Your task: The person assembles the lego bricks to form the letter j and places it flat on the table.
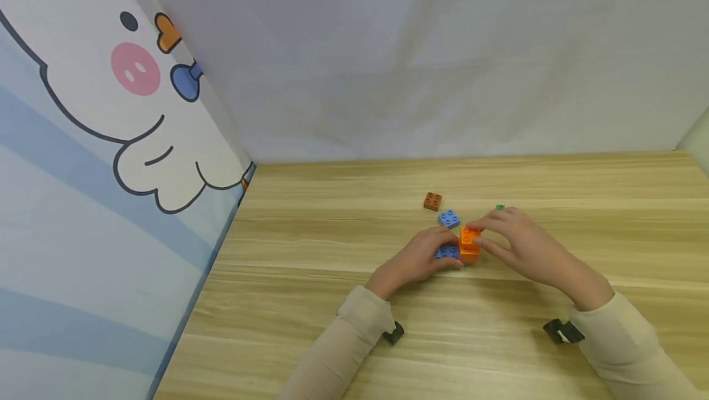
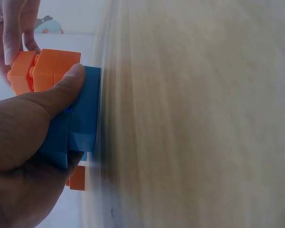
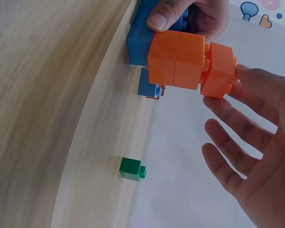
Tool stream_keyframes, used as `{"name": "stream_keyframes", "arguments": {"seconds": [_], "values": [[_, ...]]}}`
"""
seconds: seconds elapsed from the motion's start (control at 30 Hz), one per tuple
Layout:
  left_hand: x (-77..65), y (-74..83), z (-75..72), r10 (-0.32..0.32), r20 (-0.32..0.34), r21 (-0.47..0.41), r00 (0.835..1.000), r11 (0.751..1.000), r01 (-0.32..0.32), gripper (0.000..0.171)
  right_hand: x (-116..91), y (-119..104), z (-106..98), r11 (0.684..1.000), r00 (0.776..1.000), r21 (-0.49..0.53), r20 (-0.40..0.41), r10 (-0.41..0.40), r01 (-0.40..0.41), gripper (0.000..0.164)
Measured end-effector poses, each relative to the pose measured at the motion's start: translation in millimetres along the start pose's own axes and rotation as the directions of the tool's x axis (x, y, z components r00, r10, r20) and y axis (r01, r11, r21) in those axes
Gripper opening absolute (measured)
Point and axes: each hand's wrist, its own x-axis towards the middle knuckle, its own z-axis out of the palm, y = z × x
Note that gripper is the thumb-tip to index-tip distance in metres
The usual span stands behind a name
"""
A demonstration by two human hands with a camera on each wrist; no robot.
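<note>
While the left hand (image 1: 415,258) grips the stepped blue plastic bricks (image 2: 84,114) on the wood-grain surface (image 1: 310,234), the small orange plastic block (image 3: 218,71) pinched by the right hand (image 1: 532,252) is best kept square over the orange two-block stack (image 3: 164,57) (studs show between them).

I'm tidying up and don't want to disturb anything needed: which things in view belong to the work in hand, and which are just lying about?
In use:
- orange bricks, stacked, the right hand pinching the top one
- blue bricks, gripped by the left hand

Lying about, untouched (possibly spares):
- loose blue brick
- brown brick
- green brick
</note>
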Motion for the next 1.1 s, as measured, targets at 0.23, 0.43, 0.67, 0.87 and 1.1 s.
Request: {"name": "stream_keyframes", "arguments": {"seconds": [0.23, 0.43, 0.67, 0.87, 1.1], "values": [[-0.2, 0.0, 0.3, -0.002, -0.002, -0.010, 1.000, 1.000, 0.002, 0.039, -1.9, -1.5, 0.6, 1.000, 1.000, 0.009, 0.020, 0.006, -0.006, 0.026], [-0.9, 1.3, -0.2, -0.004, 0.005, -0.001, 1.000, 1.000, 0.004, 0.039, -1.8, -2.4, 1.7, 1.000, 0.999, 0.002, 0.027, 0.018, -0.018, 0.026], [-1.7, 0.9, -0.2, -0.007, -0.001, -0.002, 1.000, 1.000, 0.007, 0.039, 0.1, -4.0, 3.0, 0.999, 1.000, -0.039, 0.007, -0.013, 0.013, 0.024], [-1.7, -1.5, -0.9, -0.006, -0.022, -0.017, 1.000, 1.000, 0.006, 0.038, 2.9, -4.7, 3.8, 0.998, 1.000, -0.061, 0.012, -0.015, 0.016, 0.025], [0.1, -1.8, 2.2, -0.009, -0.018, -0.024, 1.000, 1.000, 0.009, 0.039, 1.2, -2.4, 1.7, 1.000, 1.000, -0.024, 0.025, -0.011, 0.011, 0.025]]}}
